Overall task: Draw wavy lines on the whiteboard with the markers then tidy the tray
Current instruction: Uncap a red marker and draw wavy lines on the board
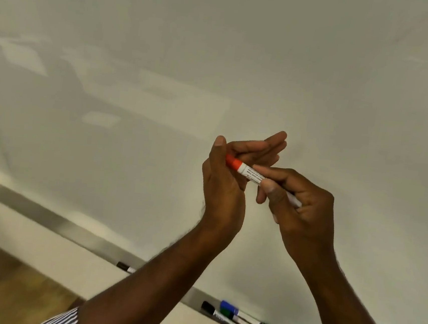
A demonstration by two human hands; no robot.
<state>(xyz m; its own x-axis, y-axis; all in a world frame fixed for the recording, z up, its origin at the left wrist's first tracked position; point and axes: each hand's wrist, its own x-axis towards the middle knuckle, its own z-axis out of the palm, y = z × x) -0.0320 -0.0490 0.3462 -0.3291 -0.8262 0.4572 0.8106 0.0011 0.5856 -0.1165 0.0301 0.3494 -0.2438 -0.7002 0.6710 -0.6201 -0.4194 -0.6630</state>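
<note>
The red marker [252,174] sits in front of the whiteboard [318,93], held up between both of my hands, its orange-red cap pointing to the upper left and its white barrel running down to the right. My right hand [299,212] is closed around the barrel, thumb and forefinger pinching the printed label. My left hand [228,179] cradles the cap end: the thumb stands up beside the cap and the cap's end rests against the base of the fingers, while the fingers themselves fan out loosely and are not clamped on it. The cap appears seated on the barrel.

I judge the step in hand to be uncapping. To do it well, I would close the left thumb and forefinger firmly on the cap alone, keep the right grip fixed on the barrel, and pull straight along the marker's axis so the tip stays clear of my skin. I should keep the cap in the left hand for recapping.

The board shows no lines in this view. Along the whiteboard's bottom edge, the tray [46,213] carries a cluster of other markers [249,322] toward its right end, lying crossed and untidy, and a lone black marker [125,267] further left.
</note>
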